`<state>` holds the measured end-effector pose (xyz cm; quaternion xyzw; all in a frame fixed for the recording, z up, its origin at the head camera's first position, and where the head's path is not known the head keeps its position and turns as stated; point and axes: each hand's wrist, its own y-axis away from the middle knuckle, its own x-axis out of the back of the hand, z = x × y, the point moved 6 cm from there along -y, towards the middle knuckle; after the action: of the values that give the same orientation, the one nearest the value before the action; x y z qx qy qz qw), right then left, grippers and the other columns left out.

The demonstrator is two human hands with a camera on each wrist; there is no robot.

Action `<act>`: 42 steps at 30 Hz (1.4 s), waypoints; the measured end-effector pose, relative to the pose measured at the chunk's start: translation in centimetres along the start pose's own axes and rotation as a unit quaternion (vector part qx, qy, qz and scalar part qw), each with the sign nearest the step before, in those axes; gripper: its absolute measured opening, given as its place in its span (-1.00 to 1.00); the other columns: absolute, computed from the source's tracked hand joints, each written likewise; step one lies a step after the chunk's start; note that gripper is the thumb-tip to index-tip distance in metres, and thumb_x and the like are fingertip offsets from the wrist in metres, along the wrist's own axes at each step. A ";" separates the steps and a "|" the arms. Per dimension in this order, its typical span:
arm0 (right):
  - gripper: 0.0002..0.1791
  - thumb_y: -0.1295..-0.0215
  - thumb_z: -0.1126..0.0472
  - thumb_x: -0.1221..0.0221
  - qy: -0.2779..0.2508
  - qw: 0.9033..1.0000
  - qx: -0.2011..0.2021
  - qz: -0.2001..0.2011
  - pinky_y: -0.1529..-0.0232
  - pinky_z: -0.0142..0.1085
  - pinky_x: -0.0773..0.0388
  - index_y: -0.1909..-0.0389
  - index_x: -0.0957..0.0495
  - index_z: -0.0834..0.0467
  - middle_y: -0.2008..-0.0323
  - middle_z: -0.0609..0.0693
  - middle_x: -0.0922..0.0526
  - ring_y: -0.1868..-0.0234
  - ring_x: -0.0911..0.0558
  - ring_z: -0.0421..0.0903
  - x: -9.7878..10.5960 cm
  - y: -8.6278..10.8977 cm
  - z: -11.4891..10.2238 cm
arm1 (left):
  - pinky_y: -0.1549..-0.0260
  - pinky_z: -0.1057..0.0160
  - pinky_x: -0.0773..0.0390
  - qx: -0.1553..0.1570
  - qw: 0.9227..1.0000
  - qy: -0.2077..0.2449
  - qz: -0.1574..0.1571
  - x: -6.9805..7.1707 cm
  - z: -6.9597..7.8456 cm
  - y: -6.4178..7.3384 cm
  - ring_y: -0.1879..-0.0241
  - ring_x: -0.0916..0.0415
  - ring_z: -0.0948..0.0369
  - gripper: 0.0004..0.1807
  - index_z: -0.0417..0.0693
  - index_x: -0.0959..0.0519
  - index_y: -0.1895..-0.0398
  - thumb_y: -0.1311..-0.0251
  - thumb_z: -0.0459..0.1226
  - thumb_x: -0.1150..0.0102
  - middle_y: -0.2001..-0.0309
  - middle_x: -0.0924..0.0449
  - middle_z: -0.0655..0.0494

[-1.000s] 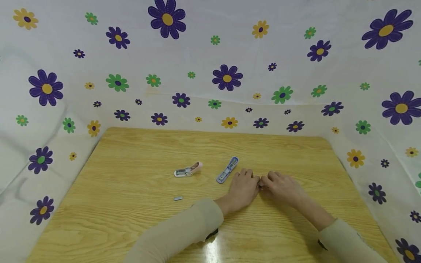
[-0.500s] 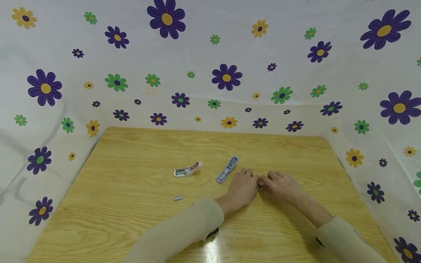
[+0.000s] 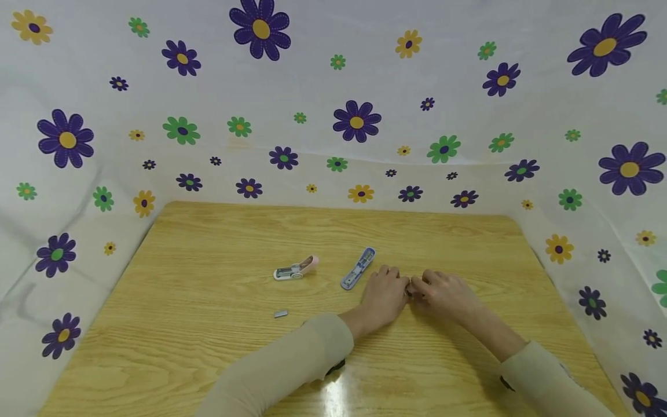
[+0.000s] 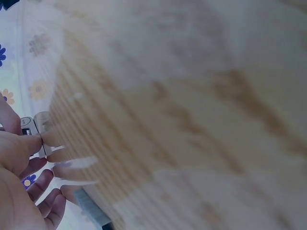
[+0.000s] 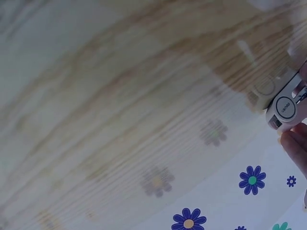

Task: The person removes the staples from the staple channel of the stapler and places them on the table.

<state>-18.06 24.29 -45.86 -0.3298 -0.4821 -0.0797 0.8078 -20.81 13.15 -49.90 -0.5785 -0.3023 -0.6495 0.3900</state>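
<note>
Both hands meet over the right half of the wooden table (image 3: 219,347). Between the fingertips of my left hand (image 3: 384,295) and right hand (image 3: 447,296) is a small stapler (image 5: 286,108), pale pink with a round hinge. In the head view the fingers mostly hide it. The left wrist view shows the left thumb and fingers pinching the stapler's end (image 4: 32,130). At the right wrist view's edge, the right fingers grip its hinge end. Left of the hands lies a blue stapler (image 3: 358,268). Beyond that, a white and pink stapler (image 3: 294,270) stands with its top raised.
A short grey strip, apparently staples (image 3: 281,314), lies on the table left of the left forearm; the left wrist view shows a grey strip (image 4: 92,209) below the fingers. A white cloth with printed flowers (image 3: 312,75) walls the table's back and sides.
</note>
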 end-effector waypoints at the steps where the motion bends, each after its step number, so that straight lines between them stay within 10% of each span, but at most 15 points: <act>1: -0.45 0.25 0.15 -0.71 0.001 1.000 -0.002 -0.003 0.66 -0.39 -0.42 0.27 -0.59 0.10 0.48 0.00 -0.56 0.61 -0.48 -0.16 0.0 0.0 0.0 | 0.19 0.30 -0.49 0.000 1.000 -0.002 0.002 0.0 -0.1 0.0 0.14 -0.42 0.24 -0.75 0.21 -0.71 -0.08 -0.54 -0.01 -0.14 0.10 -0.61 0.23; 12: -0.55 0.09 0.13 -0.64 0.006 1.000 0.011 -0.002 0.69 -0.42 -0.32 0.36 -0.54 0.12 0.53 -0.04 -0.48 0.64 -0.43 -0.20 -0.2 -0.4 0.0 | 0.17 0.28 -0.52 -0.001 1.000 -0.007 0.009 -0.2 -0.3 -0.1 0.12 -0.45 0.23 -0.76 0.22 -0.71 -0.08 -0.54 -0.02 -0.14 0.09 -0.61 0.23; 15: -0.79 -0.31 0.12 -0.33 0.001 0.999 0.021 0.024 0.71 -0.44 -0.23 0.40 -0.53 0.12 0.56 -0.05 -0.44 0.67 -0.34 -0.23 -0.1 -0.4 0.2 | 0.16 0.28 -0.52 -0.002 1.000 -0.007 0.004 -0.2 -0.2 -0.1 0.11 -0.44 0.23 -0.75 0.22 -0.70 -0.09 -0.55 -0.01 -0.12 0.09 -0.60 0.23; 20: -0.51 -0.61 0.00 0.25 -0.001 0.997 0.031 0.069 0.75 -0.45 -0.13 0.44 -0.52 0.09 0.59 -0.07 -0.42 0.69 -0.26 -0.25 -0.2 -0.1 0.4 | 0.12 0.27 -0.53 0.000 1.000 -0.006 -0.003 0.0 0.0 -0.1 0.08 -0.45 0.23 -0.75 0.23 -0.70 -0.09 -0.54 0.01 -0.14 0.09 -0.59 0.23; 42: -0.52 -0.56 -0.04 0.05 -0.048 0.989 -0.045 0.130 0.77 -0.49 -0.24 0.42 -0.65 0.16 0.56 -0.03 -0.58 0.71 -0.44 -0.27 0.8 1.2 1.4 | 0.30 0.33 -0.43 0.000 1.000 -0.002 -0.001 0.2 0.1 -0.3 0.21 -0.41 0.27 -0.69 0.22 -0.72 -0.01 -0.40 0.13 -0.28 0.17 -0.62 0.28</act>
<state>-18.09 26.20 -45.34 -0.4286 -0.4696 0.0203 0.7716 -21.05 13.37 -49.65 -0.5795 -0.3032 -0.6490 0.3886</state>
